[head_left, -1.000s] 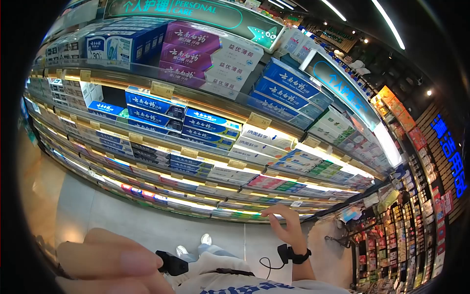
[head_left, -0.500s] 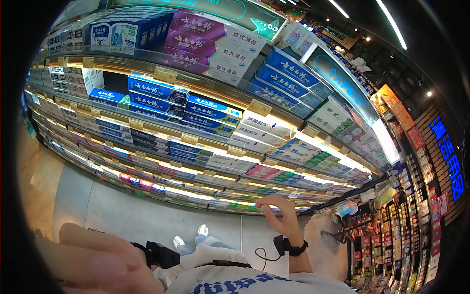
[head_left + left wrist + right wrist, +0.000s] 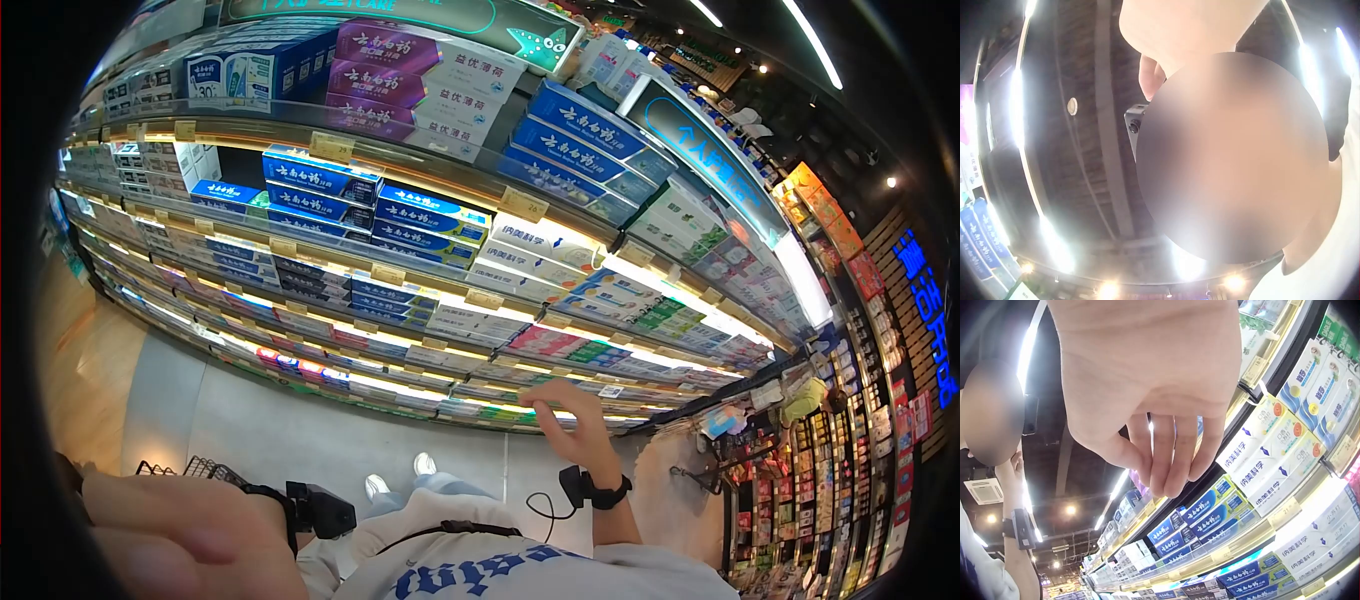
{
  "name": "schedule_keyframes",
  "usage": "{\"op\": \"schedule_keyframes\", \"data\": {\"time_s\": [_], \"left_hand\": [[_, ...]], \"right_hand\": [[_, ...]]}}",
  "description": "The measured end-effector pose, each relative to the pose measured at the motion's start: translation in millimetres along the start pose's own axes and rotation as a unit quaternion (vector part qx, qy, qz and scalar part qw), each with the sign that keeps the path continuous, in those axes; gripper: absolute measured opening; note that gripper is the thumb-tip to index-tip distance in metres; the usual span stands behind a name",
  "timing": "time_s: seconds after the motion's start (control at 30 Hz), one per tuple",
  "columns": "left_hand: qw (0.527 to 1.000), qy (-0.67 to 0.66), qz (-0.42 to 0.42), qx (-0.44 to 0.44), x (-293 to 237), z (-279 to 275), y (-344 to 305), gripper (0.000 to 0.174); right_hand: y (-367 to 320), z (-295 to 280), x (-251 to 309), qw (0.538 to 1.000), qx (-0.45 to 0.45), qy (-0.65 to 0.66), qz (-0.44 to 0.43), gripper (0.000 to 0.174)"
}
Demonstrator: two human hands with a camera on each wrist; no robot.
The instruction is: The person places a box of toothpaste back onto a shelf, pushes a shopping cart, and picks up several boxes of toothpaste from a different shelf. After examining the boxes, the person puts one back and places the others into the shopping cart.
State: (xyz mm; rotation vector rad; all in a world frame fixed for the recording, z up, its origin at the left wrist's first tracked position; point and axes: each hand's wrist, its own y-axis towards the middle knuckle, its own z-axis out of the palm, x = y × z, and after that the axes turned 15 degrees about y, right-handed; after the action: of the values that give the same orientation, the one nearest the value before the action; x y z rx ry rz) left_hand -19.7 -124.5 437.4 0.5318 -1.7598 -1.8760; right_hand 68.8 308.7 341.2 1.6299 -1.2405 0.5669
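Observation:
My left hand [image 3: 190, 535] is raised close to the head camera, large and blurred at the lower left of the head view. In the left wrist view a finger [image 3: 1150, 78] comes down right at the top edge of a small dark device [image 3: 1135, 127] beside the blurred head; the other fingertips are hidden. My right hand [image 3: 580, 435] hangs in front of the lower shelves with its fingers loosely bent and nothing in them. Beyond it, in the right wrist view, are blue toothpaste boxes [image 3: 1211, 519] and white toothpaste boxes [image 3: 1266, 456].
A long curved shelf unit spans the front, with purple boxes [image 3: 380, 85] and more blue boxes [image 3: 575, 140] on top. Price tags [image 3: 523, 205] line its edges. A black wire basket [image 3: 215, 472] is at lower left. Racks of small goods [image 3: 800, 490] stand at right, above the grey floor [image 3: 260, 410].
My left hand has shifted left and down in the head view, uncovering more of its wrist camera and the wire basket. My right hand keeps its loosely bent pose and has risen slightly in view.

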Motion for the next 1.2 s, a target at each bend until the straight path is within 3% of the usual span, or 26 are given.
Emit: {"op": "schedule_keyframes", "data": {"time_s": [0.27, 0.43, 0.73, 1.0, 1.2], "left_hand": [[1.0, 0.015, 0.013, 0.002, -60.6, 4.5, 8.9, 0.088], [1.0, 0.009, 0.025, 0.009, -111.8, 58.6, 40.8, 0.086], [1.0, -0.007, 0.006, 0.023, -193.4, 101.5, 36.6, 0.083], [0.999, 0.031, -0.011, 0.039, -238.6, 96.1, 41.1, 0.08], [0.997, 0.066, -0.015, 0.032, -257.9, 85.9, 63.8, 0.078]], "right_hand": [[17.2, -30.5, -22.8, 0.998, 0.037, 0.045, -0.026, 0.017], [19.4, -66.2, -39.6, 0.995, 0.044, 0.065, -0.056, 0.016], [15.4, -108.7, -73.7, 0.987, 0.106, 0.111, -0.055, 0.017], [16.3, -91.9, -85.5, 0.972, 0.169, 0.144, -0.074, 0.014], [12.9, -65.4, -62.6, 0.961, 0.206, 0.155, -0.103, 0.016]]}}
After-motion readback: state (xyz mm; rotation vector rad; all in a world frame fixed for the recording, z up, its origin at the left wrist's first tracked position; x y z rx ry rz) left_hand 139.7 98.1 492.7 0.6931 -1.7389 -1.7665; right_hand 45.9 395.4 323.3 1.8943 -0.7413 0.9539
